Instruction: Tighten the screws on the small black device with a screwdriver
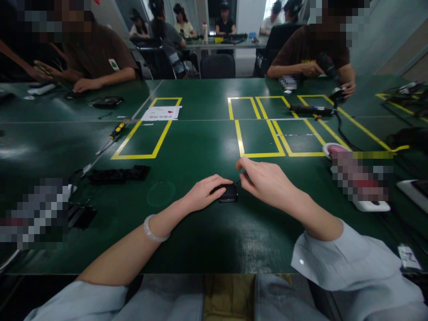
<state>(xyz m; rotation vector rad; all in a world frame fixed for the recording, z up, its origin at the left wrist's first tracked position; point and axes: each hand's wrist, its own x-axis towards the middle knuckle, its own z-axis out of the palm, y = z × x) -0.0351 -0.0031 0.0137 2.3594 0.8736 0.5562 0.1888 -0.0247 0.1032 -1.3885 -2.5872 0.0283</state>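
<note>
Pinning a small black box (228,193) to the green table (200,151), the left hand (203,194) grips it while the right hand (267,180) pinches its thin wire.

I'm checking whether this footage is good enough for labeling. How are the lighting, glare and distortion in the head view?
Head view: dim room, bright background windows blown out; soft glare patches on the green table, strongest at far left; wide-angle bending curves the yellow tape lines and table edges; left hand and right hand at the small black part are fairly sharp; several areas are pixelated.
</note>
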